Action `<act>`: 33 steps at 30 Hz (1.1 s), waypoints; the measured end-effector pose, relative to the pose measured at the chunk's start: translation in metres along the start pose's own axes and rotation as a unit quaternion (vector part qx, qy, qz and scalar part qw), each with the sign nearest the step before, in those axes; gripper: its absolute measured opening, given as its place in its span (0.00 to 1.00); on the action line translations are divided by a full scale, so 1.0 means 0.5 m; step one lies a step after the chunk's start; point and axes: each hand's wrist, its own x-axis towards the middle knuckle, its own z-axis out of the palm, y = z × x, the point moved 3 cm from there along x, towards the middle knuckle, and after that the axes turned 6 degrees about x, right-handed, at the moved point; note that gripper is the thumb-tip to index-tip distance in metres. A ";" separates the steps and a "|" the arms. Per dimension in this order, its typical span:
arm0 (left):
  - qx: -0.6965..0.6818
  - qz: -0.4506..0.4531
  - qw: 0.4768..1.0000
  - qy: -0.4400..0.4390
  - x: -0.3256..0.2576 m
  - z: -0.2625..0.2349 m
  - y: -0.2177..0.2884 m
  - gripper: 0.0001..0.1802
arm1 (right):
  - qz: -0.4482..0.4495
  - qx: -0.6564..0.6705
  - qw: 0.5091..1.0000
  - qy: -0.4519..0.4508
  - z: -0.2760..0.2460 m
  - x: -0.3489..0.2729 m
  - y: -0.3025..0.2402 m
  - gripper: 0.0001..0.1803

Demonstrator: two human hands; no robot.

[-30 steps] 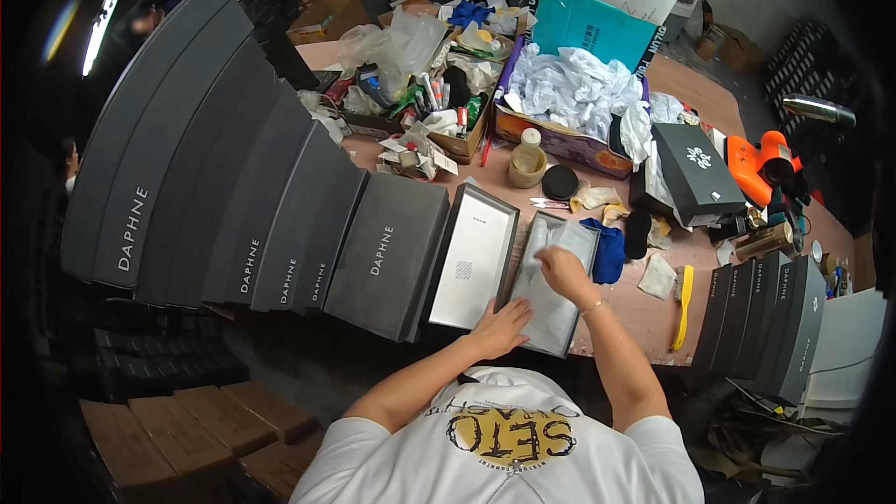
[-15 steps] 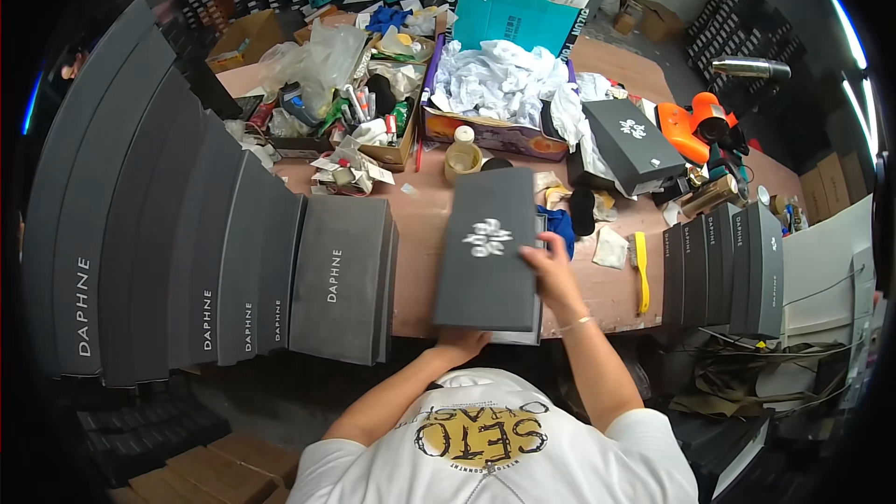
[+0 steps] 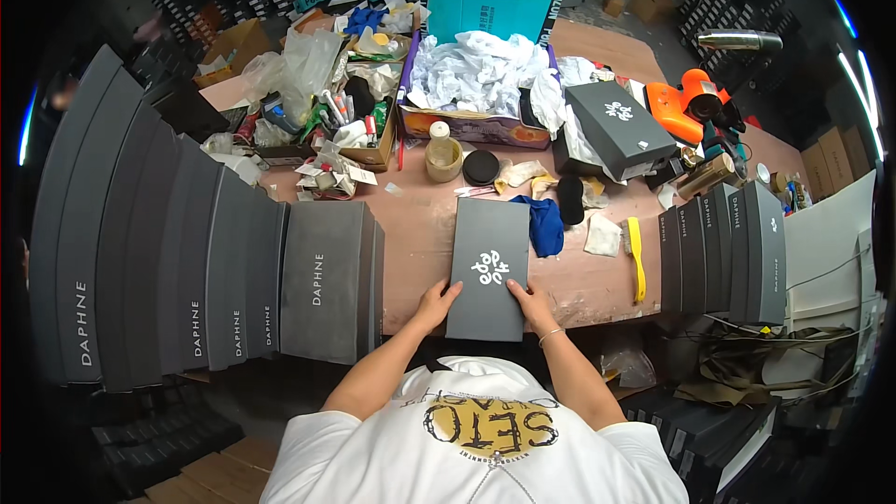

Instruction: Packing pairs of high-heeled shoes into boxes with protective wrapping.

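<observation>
A dark grey shoebox (image 3: pixel 487 235) with a white flower emblem lies at the table's near edge, its lid in place. My left hand (image 3: pixel 437 304) grips its left side, the thumb on the lid's edge. Opposite, my right hand (image 3: pixel 533 304) holds the right side the same way, and the fingers of both hands are partly hidden. A blue cloth (image 3: pixel 546 226) lies against the box's far right side. Farther right are a black pad (image 3: pixel 570 199), a folded white cloth (image 3: pixel 604 235) and a yellow-handled brush (image 3: pixel 637 261).
Tall stacks of grey shoeboxes (image 3: pixel 327 271) stand on my left, and more boxes (image 3: pixel 758 252) stand upright on the right. Behind are a jar (image 3: pixel 443 161), a round black lid (image 3: pixel 481 167), a carton of crumpled paper (image 3: pixel 481 70), another shoebox (image 3: pixel 621 131) and an orange tool (image 3: pixel 686 107).
The lid, held raised and askew over the box before, now sits down on it. My left hand came from under the near edge to the left side; my right hand slid nearer along the right side.
</observation>
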 end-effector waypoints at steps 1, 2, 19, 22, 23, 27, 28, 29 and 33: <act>-0.013 0.004 1.000 -0.007 0.007 -0.002 0.003 0.37 | 0.003 -0.010 1.000 0.005 -0.006 0.028 0.028 0.32; -0.026 0.004 1.000 -0.014 0.009 -0.003 -0.004 0.37 | 0.009 -0.020 1.000 0.008 -0.008 0.033 0.051 0.34; -0.780 -0.206 0.347 -0.477 -0.260 -0.006 0.145 0.39 | -0.070 0.431 0.900 -0.003 -0.073 -0.182 -0.072 0.24; -0.793 -0.198 0.299 -0.492 -0.264 0.009 0.121 0.36 | -0.036 0.442 0.896 -0.025 -0.068 -0.179 -0.048 0.22; -0.795 -0.188 0.288 -0.499 -0.263 0.012 0.117 0.35 | -0.029 0.446 0.894 -0.036 -0.069 -0.173 -0.050 0.22; -0.783 -0.090 0.298 -0.539 -0.257 0.020 0.126 0.35 | -0.040 0.427 0.898 -0.104 -0.068 -0.128 -0.113 0.22; -0.786 -0.047 0.297 -0.540 -0.266 0.028 0.130 0.36 | -0.042 0.409 0.902 -0.133 -0.063 -0.113 -0.130 0.22; -0.765 -0.036 0.333 -0.550 -0.265 0.039 0.127 0.37 | -0.051 0.406 0.900 -0.149 -0.066 -0.097 -0.138 0.23; -0.737 0.084 0.460 -0.487 -0.279 0.072 0.103 0.39 | -0.007 0.350 0.915 -0.201 -0.084 -0.036 -0.158 0.23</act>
